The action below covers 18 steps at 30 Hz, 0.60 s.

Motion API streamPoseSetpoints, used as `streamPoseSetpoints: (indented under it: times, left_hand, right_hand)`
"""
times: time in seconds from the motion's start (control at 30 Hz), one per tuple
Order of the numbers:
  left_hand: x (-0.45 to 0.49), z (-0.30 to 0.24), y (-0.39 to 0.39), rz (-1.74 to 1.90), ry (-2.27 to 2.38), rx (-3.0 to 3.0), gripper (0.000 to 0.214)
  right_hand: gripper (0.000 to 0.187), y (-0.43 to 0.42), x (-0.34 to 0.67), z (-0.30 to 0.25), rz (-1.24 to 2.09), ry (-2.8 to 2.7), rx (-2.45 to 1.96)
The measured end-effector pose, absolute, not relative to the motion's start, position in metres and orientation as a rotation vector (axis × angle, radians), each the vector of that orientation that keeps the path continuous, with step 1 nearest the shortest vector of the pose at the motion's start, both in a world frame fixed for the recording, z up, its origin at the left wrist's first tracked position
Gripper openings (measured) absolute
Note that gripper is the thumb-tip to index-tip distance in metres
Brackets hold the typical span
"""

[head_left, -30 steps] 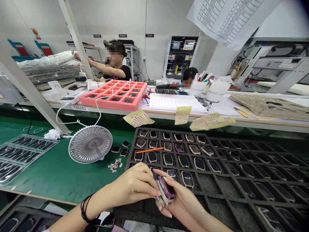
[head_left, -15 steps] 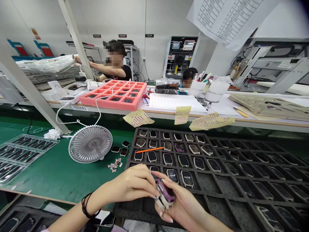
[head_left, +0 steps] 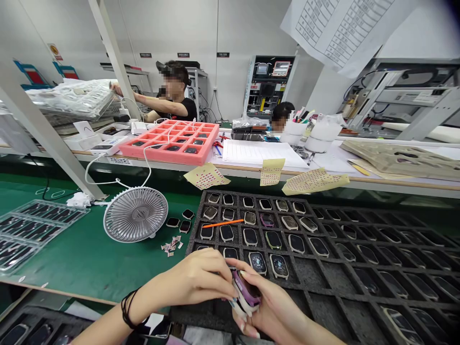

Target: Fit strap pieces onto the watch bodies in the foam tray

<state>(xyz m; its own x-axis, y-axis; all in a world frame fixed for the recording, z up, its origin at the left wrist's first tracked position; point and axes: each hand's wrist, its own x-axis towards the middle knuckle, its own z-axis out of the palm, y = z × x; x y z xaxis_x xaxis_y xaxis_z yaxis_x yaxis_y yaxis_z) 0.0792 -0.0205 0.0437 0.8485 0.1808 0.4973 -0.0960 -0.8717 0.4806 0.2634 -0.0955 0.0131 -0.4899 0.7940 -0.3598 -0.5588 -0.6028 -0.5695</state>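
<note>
Both my hands meet at the bottom centre, over the near edge of a black foam tray (head_left: 323, 282). My right hand (head_left: 276, 309) cups a small stack of smartwatch bodies (head_left: 245, 292), the top one purple, the lower ones pale. My left hand (head_left: 197, 279) pinches the left side of that stack with closed fingertips. A black band circles my left wrist. The tray's pockets hold several more watch bodies (head_left: 273, 239), and an orange stick (head_left: 223, 223) lies across its left part.
A small white desk fan (head_left: 135, 214) stands on the green mat, with loose watch bodies (head_left: 178, 223) and paper scraps (head_left: 171, 245) beside it. Clear trays (head_left: 32, 230) lie at left. Behind, a pink tray (head_left: 172, 141) sits on a bench where a person handles wrapped trays.
My hands and the watch stack sank slightly toward me. The person at the back lifted a wrapped pile of trays higher. Two watches in the tray's near row now show lit faces.
</note>
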Motion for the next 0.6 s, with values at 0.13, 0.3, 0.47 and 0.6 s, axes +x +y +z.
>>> streamPoseSetpoints:
  times: [0.13,0.3,0.47,0.6]
  left_hand:
    - [0.0767,0.0402,-0.0231,0.816,0.058,2.484,0.020]
    - [0.0754,0.0412,-0.0244,0.854,0.041,2.482,0.021]
    - [0.0747,0.0417,-0.0258,0.857,0.032,2.469,0.021]
    - [0.0746,0.0444,-0.0263,0.848,0.032,2.451,0.021]
  right_hand:
    - [0.060,-0.0972,0.2634,0.0131,2.188,-0.475,-0.737]
    - [0.065,-0.0970,0.2626,0.0142,2.224,-0.466,-0.720]
    - [0.064,-0.0971,0.2623,0.0106,2.248,-0.447,-0.694]
    - [0.062,-0.0963,0.2630,0.0092,2.245,-0.431,-0.684]
